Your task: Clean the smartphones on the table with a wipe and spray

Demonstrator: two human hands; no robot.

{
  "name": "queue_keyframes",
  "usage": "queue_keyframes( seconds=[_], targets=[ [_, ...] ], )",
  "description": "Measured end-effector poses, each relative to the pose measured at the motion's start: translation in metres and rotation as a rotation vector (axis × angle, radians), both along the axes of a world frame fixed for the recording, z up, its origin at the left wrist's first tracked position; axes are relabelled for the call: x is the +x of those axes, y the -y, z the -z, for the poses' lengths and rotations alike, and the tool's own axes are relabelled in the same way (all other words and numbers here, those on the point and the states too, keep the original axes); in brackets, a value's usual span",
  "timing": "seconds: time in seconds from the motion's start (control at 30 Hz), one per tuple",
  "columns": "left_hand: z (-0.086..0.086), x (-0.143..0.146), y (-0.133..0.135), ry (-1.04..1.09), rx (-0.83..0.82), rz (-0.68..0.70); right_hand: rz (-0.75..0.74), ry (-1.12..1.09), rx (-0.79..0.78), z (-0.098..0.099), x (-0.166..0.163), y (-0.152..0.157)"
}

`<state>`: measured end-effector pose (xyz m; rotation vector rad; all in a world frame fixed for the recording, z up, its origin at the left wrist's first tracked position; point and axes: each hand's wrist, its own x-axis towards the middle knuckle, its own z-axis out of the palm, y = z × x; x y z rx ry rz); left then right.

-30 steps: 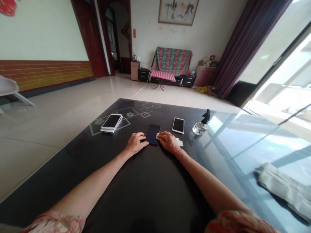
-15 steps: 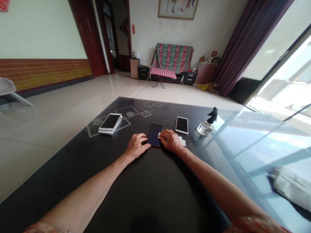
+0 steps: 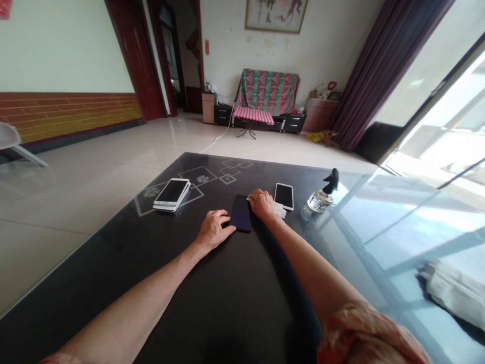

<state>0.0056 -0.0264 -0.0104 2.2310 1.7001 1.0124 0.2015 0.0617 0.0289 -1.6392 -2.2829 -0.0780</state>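
Observation:
A dark smartphone (image 3: 240,215) lies flat on the black table, screen up, between my hands. Along its left edge, my left hand (image 3: 213,227) holds it with bent fingers, the thumb at the near corner. My right hand (image 3: 262,203) is closed on a white tissue (image 3: 280,210) at the phone's upper right edge. A bit of the tissue shows at the fingertips, and more sticks out behind the hand on its right. Just beyond lies a white phone (image 3: 284,195) with a black screen, its near end close to the tissue.
To the left, white phones (image 3: 172,194) are stacked on the table (image 3: 212,298). A clear spray bottle (image 3: 320,198) with a black nozzle stands to the right. Pale cloth (image 3: 454,290) lies at the far right. Beyond the table is a striped stool (image 3: 253,115).
My right hand has shifted slightly up along the phone's right edge with the tissue, toward the white phone. My left hand stays at the dark smartphone's left edge.

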Motion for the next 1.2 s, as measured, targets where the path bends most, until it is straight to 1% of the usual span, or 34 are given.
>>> queue_keyframes(
  seconds=[0.17, 0.43, 0.53, 0.73, 0.83, 0.97, 1.2],
  targets=[
    [0.0, 0.001, 0.0, -0.001, 0.008, 0.004, -0.004, 0.045, -0.025, -0.002, -0.013, -0.003],
    [0.0, 0.002, 0.0, -0.009, 0.01, 0.006, -0.058, -0.008, -0.024, 0.0, -0.05, -0.01],
    [0.0, 0.002, 0.0, -0.014, 0.018, 0.005, -0.057, -0.043, -0.007, 0.002, -0.048, -0.009],
    [0.001, 0.002, 0.0, -0.005, 0.026, 0.002, 0.03, -0.077, 0.041, 0.006, -0.012, -0.002],
    [0.0, 0.002, 0.0, 0.002, 0.014, -0.005, 0.066, -0.058, 0.037, 0.004, -0.004, 0.002],
    [0.0, 0.003, 0.0, 0.004, 0.004, -0.015, 0.031, -0.023, 0.024, 0.002, -0.015, 0.003],
    [-0.004, 0.004, 0.002, -0.005, 0.014, -0.013, -0.005, -0.019, -0.003, 0.001, -0.042, -0.009]
  ],
)
